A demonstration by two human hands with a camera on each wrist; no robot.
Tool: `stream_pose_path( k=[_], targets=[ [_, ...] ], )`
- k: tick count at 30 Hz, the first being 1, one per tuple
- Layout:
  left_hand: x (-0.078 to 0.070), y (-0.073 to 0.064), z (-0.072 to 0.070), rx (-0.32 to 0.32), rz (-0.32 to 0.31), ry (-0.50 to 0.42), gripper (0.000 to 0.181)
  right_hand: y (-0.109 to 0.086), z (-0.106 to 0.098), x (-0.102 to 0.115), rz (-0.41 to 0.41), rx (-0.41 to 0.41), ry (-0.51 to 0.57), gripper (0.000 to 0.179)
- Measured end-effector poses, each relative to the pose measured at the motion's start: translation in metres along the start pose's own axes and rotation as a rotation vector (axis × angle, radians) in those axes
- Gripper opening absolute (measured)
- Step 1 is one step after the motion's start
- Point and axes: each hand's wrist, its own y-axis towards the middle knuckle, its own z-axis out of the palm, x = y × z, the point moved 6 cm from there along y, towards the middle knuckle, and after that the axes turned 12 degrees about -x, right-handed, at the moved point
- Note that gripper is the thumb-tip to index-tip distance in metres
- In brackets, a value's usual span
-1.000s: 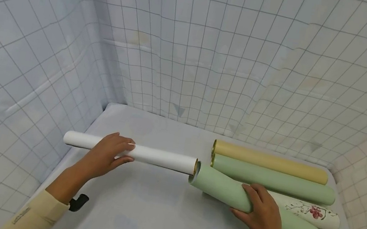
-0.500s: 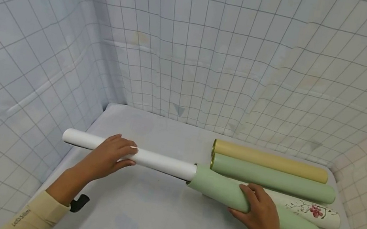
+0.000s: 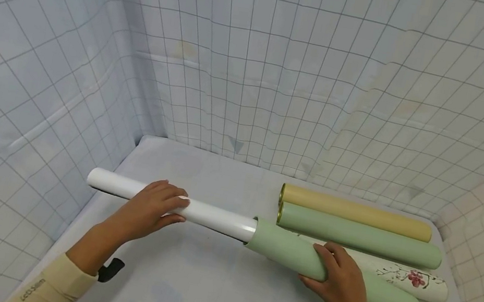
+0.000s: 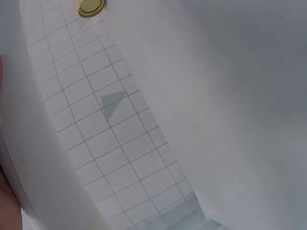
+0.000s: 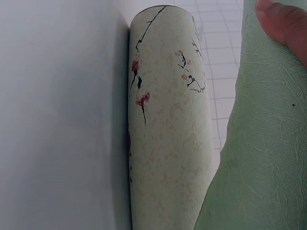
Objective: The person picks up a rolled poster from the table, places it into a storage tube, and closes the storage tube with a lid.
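My left hand [image 3: 155,211] grips a long white tube [image 3: 217,219] near its middle, thumb below and fingers over the top. The tube's right end is inside the open left end of a green wallpaper-like roll [image 3: 283,247]. My right hand [image 3: 338,277] holds that roll around its middle. In the right wrist view a thumb presses on the textured green surface [image 5: 268,120]. In the left wrist view the white tube [image 4: 33,124] runs along the left side, with only bits of the hand showing.
Behind the green roll lie a cream roll with red blossoms [image 3: 412,278], a second green roll [image 3: 359,235] and a yellow roll [image 3: 356,211], side by side on the white tabletop [image 3: 202,282]. Grid-patterned cloth walls [image 3: 253,79] surround the table.
My left hand and the white tube have shifted right. The tube's right end, at the roll's mouth a second ago, is now inside it. My right hand has barely moved.
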Motion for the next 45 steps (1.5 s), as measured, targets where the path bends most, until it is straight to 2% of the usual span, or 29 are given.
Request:
stream_pose_path(
  k=[8, 14, 22, 33, 38, 45],
  targets=[
    [-0.012, 0.007, 0.004, -0.003, 0.034, 0.003, 0.033, -0.004, 0.004, 0.003, 0.009, 0.024, 0.008, 0.073],
    [-0.018, 0.013, 0.008, 0.005, 0.057, 0.028, 0.037, -0.005, 0.007, 0.005, -0.004, 0.036, 0.0, 0.074],
    [-0.026, 0.017, 0.017, 0.043, 0.07, 0.032, 0.035, -0.006, 0.011, 0.009, -0.02, 0.04, -0.005, 0.078],
    [-0.043, 0.028, 0.04, 0.095, 0.069, 0.078, 0.034, -0.006, 0.019, 0.012, -0.057, 0.025, -0.01, 0.081],
    [-0.05, 0.029, 0.051, 0.096, 0.072, 0.087, 0.032, -0.007, 0.022, 0.013, -0.068, 0.028, -0.016, 0.085],
    [-0.057, 0.027, 0.069, 0.135, 0.079, 0.086, 0.03, -0.008, 0.025, 0.016, -0.092, 0.025, -0.009, 0.085]
  ],
)
